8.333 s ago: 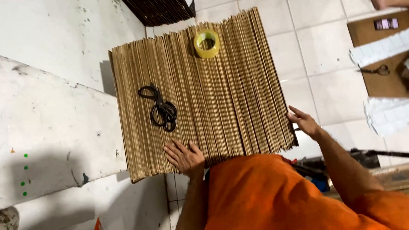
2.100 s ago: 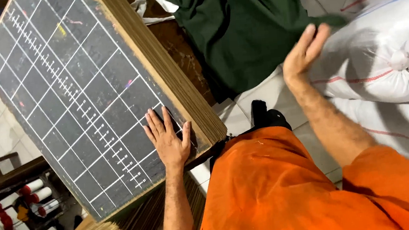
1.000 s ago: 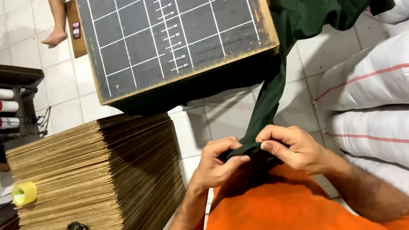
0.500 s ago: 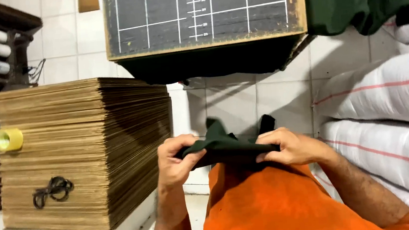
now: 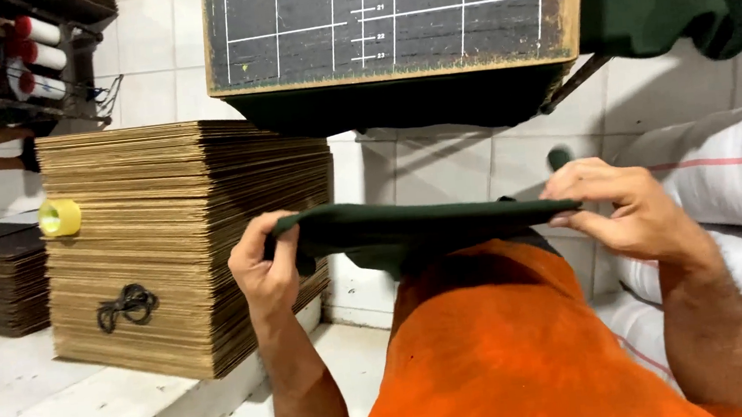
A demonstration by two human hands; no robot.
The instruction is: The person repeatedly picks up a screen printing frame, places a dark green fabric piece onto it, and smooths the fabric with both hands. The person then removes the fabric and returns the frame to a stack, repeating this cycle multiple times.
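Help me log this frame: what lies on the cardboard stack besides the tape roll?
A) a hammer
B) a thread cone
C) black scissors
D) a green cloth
C: black scissors lie on the cardboard stack near the yellow tape roll; the green cloth is held between both hands.

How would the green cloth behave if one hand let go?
Probably floppy: the cloth lies flat only where left hand and right hand stretch it. Likely light: fingertips alone hold it. A fold already sags underneath.
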